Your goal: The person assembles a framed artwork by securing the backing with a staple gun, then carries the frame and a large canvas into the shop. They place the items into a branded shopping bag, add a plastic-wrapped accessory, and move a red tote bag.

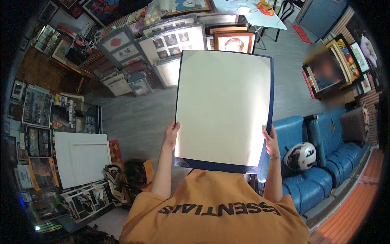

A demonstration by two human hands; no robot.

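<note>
A large cream sheet (223, 105) lies against a slightly bigger dark blue board (211, 165), whose border shows along the bottom and right edges. Shiny, see-through plastic catches light at the lower corners. My left hand (171, 133) grips the left edge below its middle, fingers curled behind. On the opposite edge my right hand (269, 137) holds at about the same height, thumb on the front. A thin bracelet (275, 157) circles my right wrist. Both arms are raised, keeping the board up in front of me. Its back is hidden.
Framed pictures (174, 44) lean in stacks ahead. A blue sofa (308, 183) at right bears a white helmet (300, 156). At left, a white panel (83, 158) rests by frame pieces (91, 199). Farther off stand a light table (264, 18) and more frames (327, 71).
</note>
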